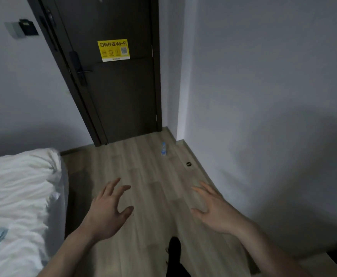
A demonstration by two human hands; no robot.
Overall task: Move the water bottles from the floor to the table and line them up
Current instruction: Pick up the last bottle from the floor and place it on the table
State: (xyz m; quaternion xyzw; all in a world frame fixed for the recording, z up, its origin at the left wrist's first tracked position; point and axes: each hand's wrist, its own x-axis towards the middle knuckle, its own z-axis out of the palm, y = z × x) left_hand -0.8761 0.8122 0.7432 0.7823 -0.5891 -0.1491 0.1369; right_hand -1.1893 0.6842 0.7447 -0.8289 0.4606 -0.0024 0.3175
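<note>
One small clear water bottle (pixel 163 149) with a blue label stands upright on the wooden floor, close to the dark door and the right wall corner. My left hand (pixel 108 208) and my right hand (pixel 213 207) are both held out in front of me, well short of the bottle, with spread, relaxed fingers and nothing in them. No table is in view.
A bed with a white duvet (pixel 17 196) fills the left side. A dark door (pixel 121 86) with a yellow Wi-Fi sign is ahead. A small black round object (pixel 189 164) lies by the right wall. My dark shoe (pixel 174 248) is on the floor below.
</note>
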